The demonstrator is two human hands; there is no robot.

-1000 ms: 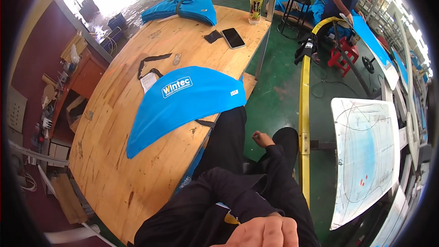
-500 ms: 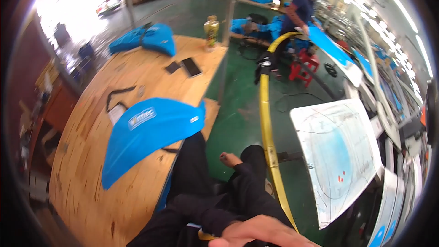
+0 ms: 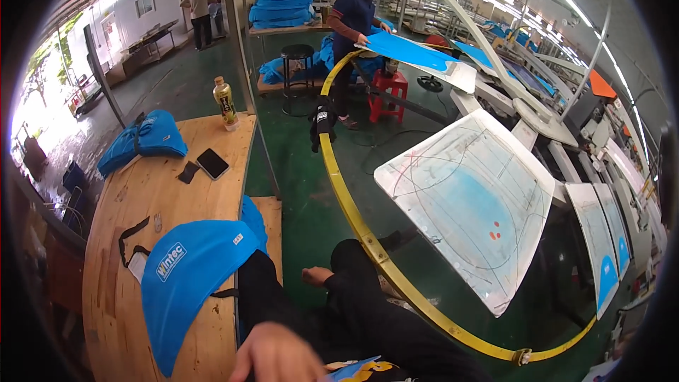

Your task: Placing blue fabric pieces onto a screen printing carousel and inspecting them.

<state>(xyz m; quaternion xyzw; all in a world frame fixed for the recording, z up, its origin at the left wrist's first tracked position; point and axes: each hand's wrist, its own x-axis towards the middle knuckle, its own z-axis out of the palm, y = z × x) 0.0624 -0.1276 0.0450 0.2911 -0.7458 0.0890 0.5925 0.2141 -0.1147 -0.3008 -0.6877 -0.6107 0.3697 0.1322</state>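
- I count two hands: left hand [image 3: 277,355], blurred, cut by the lower edge, opening and hold I cannot tell.
- Right hand [image 3: 317,276]: loosely curled near the knee; hold unclear to me.
- Blue cover [image 3: 187,290], one: flat on the wooden table [image 3: 113,290], near side.
- Blue tied bundle [image 3: 161,134], one; phone [image 3: 213,163], one; bottle [image 3: 225,106], one.
- Stools, two: black stool [image 3: 296,51], red stool [image 3: 389,85].
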